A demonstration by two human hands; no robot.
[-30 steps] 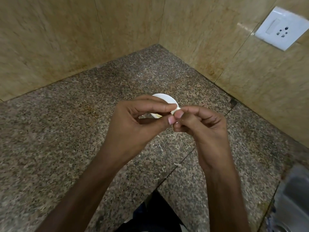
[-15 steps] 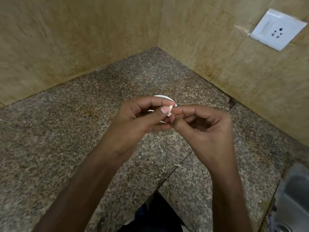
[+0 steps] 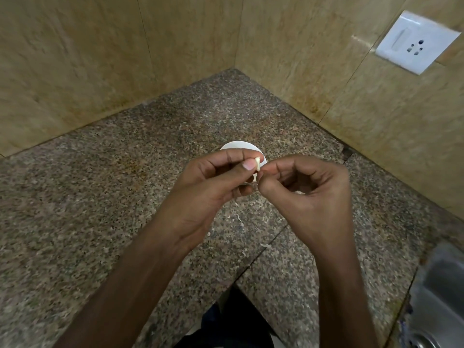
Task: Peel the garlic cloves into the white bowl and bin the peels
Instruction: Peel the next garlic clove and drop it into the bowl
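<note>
Out on the left there was only speckled granite countertop [image 3: 100,197], and then the left hand [image 3: 213,187] came in, held up above the surface with thumb and forefinger pinched on a small pale garlic clove [image 3: 257,164], its tip poking up past the thumbnail. Right behind those fingers sat the white bowl [image 3: 239,146] on the counter, mostly hidden by the hands, only its far rim showing, so what lay inside could not be told. Below the hands a few thin peel scraps [image 3: 238,218] lay loose on the granite. Then the right hand [image 3: 308,197], fingers curled in, thumb and forefinger tips nipping at the clove's lower end; whether a strip of skin sat between them was too small to make out. This looked like the peeling step, mid-clove, worked directly over the bowl. The next move would call for a firm hold from the left and a small pull from the right to strip the skin, then a drop into the bowl just beneath. The scraps would need gathering, and no bin showed. Far right: a white wall socket [image 3: 416,41] above, a steel sink [image 3: 442,297] below.
</note>
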